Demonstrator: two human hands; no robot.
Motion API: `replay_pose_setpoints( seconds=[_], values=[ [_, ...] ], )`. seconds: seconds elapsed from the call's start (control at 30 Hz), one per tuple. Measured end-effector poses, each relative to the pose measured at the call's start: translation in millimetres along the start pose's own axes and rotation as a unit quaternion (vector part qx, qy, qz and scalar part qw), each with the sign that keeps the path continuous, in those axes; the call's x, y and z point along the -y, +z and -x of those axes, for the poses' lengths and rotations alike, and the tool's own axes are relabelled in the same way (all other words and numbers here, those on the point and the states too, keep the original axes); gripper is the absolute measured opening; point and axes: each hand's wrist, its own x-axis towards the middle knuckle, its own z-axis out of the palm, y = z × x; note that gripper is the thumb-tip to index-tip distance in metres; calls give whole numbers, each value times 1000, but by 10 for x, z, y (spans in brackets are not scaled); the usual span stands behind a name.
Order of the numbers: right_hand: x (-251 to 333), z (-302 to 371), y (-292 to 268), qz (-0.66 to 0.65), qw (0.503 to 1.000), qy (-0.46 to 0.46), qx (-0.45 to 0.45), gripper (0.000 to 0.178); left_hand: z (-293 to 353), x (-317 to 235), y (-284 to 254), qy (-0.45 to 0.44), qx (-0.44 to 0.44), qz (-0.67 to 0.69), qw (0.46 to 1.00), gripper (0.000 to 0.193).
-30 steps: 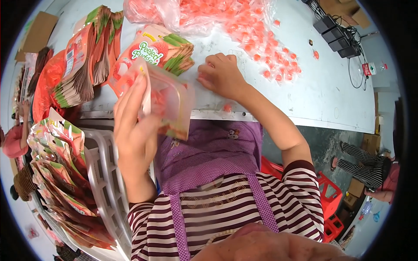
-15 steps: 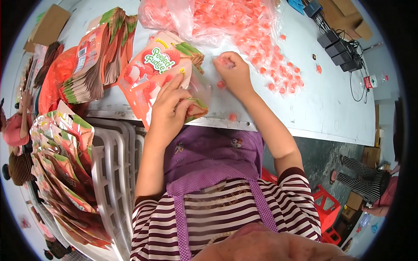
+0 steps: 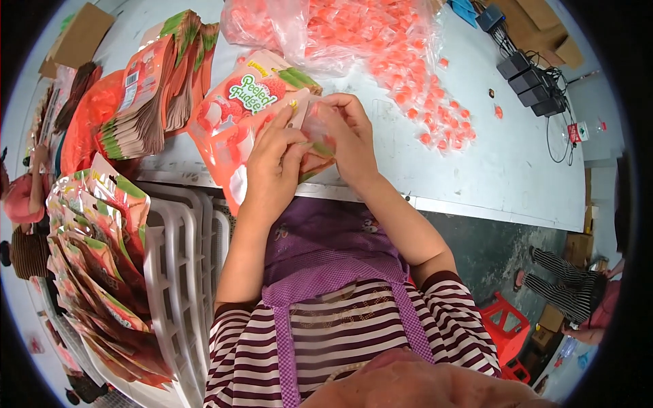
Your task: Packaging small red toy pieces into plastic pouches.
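Note:
My left hand (image 3: 273, 160) pinches the edge of a red and green candy pouch (image 3: 238, 146) at the table's front edge. The pouch's mouth faces right, with a clear film part beside my fingers. My right hand (image 3: 348, 132) is at that mouth, fingers curled around wrapped pink candies, mostly hidden by the hand and film. More flat pouches (image 3: 262, 73) lie under the held one. Farther back, a large heap of wrapped pink candies (image 3: 381, 41) spills from a clear plastic bag (image 3: 282, 30) onto the white table (image 3: 503, 163).
Stacked flat pouches (image 3: 146, 102) stand at left on the table, by a red plastic bag (image 3: 85, 126). Filled pouches (image 3: 102, 258) fill a white crate (image 3: 166, 285) at lower left. Black power adapters (image 3: 534, 81) with cables lie at right. A red stool (image 3: 503, 326) stands below; other people are at both sides.
My right hand has moved left with the candies, from beside the heap to the pouch's mouth. My left hand stays on the pouch, shifted slightly right.

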Motion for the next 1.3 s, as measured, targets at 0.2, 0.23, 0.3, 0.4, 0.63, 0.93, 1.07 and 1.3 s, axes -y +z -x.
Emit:
replay_pose_setpoints(
  seconds=[0.2, 0.23, 0.3, 0.4, 0.63, 0.93, 1.07, 1.3],
  values=[
    [-41, 75, -99, 224, 971, -61, 49, 11, 26, 5, -43, -9, 22, 9, 1000, 10],
    [-43, 75, -114, 310, 928, -193, 68, 10, 38, 6, -47, -9, 22, 10, 1000, 10],
    [5, 96, -72, 307, 931, -185, 68, 9, 65, 13, -64, -21, 19, 17, 999, 10],
    [73, 171, 21, 218, 968, -112, 47, 13, 75, 22, -90, -36, 38, 36, 998, 11],
    [148, 372, 71, 95, 988, -38, 113, 21, 123, 73, -134, -77, -1, 115, 990, 7],
    [166, 415, 123, 92, 988, -121, 37, 37, 159, -28, -245, -12, 35, 139, 990, 3],
    [210, 353, -26, 223, 940, -207, 154, 39, 226, -21, -254, -12, 7, 196, 980, 3],
    [414, 443, 50, 260, 868, -124, 404, 56, 485, -100, -475, 14, 79, 177, 981, 2]
  ],
)
